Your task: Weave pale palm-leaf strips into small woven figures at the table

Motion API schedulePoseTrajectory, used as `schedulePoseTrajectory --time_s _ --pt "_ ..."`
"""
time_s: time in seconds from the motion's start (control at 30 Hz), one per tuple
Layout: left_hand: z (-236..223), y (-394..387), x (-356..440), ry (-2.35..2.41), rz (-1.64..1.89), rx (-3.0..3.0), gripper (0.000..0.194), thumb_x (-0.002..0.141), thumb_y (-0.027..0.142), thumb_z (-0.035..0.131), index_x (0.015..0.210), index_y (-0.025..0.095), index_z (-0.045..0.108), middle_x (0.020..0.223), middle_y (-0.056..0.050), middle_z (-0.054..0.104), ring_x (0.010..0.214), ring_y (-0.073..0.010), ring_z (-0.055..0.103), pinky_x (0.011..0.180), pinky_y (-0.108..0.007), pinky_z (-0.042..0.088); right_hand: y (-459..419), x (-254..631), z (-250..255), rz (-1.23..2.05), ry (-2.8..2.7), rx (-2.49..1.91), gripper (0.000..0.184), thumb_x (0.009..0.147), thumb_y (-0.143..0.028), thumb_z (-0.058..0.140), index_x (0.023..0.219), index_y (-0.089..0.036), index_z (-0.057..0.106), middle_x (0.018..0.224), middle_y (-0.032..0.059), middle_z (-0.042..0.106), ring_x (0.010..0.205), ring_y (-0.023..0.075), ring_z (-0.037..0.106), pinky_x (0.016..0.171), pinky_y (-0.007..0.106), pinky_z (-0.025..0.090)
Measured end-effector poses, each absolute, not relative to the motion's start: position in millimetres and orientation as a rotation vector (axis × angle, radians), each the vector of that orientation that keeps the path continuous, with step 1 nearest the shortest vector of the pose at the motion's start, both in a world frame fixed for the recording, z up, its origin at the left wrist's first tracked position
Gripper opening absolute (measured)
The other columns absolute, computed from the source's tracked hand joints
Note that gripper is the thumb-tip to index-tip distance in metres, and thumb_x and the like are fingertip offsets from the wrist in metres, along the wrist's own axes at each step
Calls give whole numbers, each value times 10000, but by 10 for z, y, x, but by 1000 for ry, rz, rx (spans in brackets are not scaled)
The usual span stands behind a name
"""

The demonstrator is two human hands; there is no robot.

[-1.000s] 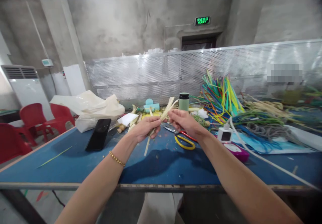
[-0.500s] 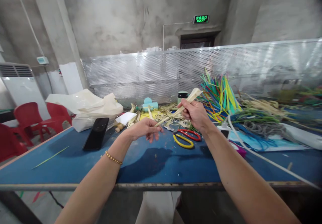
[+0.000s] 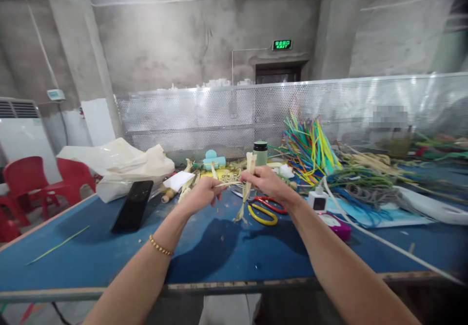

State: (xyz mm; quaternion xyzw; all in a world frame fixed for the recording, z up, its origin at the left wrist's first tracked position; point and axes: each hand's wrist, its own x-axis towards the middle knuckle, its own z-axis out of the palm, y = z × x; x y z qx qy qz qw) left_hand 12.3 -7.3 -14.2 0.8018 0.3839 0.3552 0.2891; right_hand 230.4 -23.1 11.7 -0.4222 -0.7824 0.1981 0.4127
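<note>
Fingers of the left hand point(image 3: 203, 196), in the head view, pinch one end of a thin pale strand point(image 3: 231, 183), while those of the right hand point(image 3: 265, 180) are clamped on a pale strip bundle point(image 3: 249, 161) that stands nearly upright, its frayed lower end just beside the scissors point(image 3: 266, 223); whether that end touches the worktop point(image 3: 120, 261) is hard to tell. The strand spans the gap between the hands, though its meeting with the bundle is hidden. Good handling here probably calls for a pinch near the strand's tip, even tension along it, and a firm right grip that spares the fibres, which look dry and apt to split.
</note>
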Motion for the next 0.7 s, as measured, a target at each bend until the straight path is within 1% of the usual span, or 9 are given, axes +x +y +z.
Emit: schedulePoseTrajectory --time_s 0.07,0.13,0.23,0.3,0.33,0.5,0.6,0.63,0.7 --pt "-158 -67 102 1053 873 2126 338 831 329 536 563 127 575 517 -23 585 363 -67 437 414 -213 322 -219 2288 98 438 -2076 -1093 375 833 -445 522 756 -116 685 483 -50 351 457 74 295 450 229 206" --pt "-133 -88 78 1046 834 2064 271 816 280 546 612 114 609 557 -29 611 351 -56 416 389 -209 297 -191 2271 69 391 -2185 -1084 347 822 -425 538 743 -116 676 541 -28 428 510 85 352 487 230 246" --pt "-42 -148 36 1018 782 1932 186 795 222 560 832 86 682 571 -18 614 346 -47 397 369 -199 258 -159 2237 29 292 -2300 -1049 299 811 -374 542 685 -123 641 593 -11 487 568 100 409 535 230 285" --pt "18 -178 3 945 796 1860 269 779 212 590 1003 86 669 574 -8 613 364 -50 419 373 -192 263 -156 2212 16 255 -2303 -1062 271 806 -335 532 657 -127 620 587 -14 490 566 99 411 542 228 294" --pt "40 -185 -13 897 818 1831 310 777 219 602 1054 90 655 592 -10 619 379 -51 439 379 -189 273 -159 2200 13 263 -2294 -1067 258 803 -320 527 655 -128 616 585 -15 491 560 98 409 541 225 297" --pt "73 -201 -41 674 831 1749 365 787 262 626 1119 111 614 683 -29 639 446 -66 533 419 -187 346 -160 2155 -8 365 -2251 -1001 221 790 -287 532 657 -132 615 582 -16 486 555 97 411 523 212 306" --pt "84 -240 -4 576 893 1675 494 788 271 647 1242 139 503 757 -50 664 480 -88 575 464 -210 406 -151 2145 -21 415 -2229 -944 231 789 -296 548 641 -131 613 574 -17 480 549 95 408 511 208 304" --pt "88 -252 13 531 933 1640 565 786 270 656 1296 158 440 811 -66 677 519 -102 602 504 -227 438 -153 2144 -20 432 -2222 -933 239 793 -306 550 649 -130 623 573 -17 479 545 93 404 504 206 298" --pt "85 -256 49 435 992 1583 639 790 258 662 1347 176 359 953 -114 683 676 -144 662 624 -268 487 -171 2145 -8 461 -2190 -939 259 802 -338 555 678 -129 646 561 -21 467 524 86 386 482 204 271"
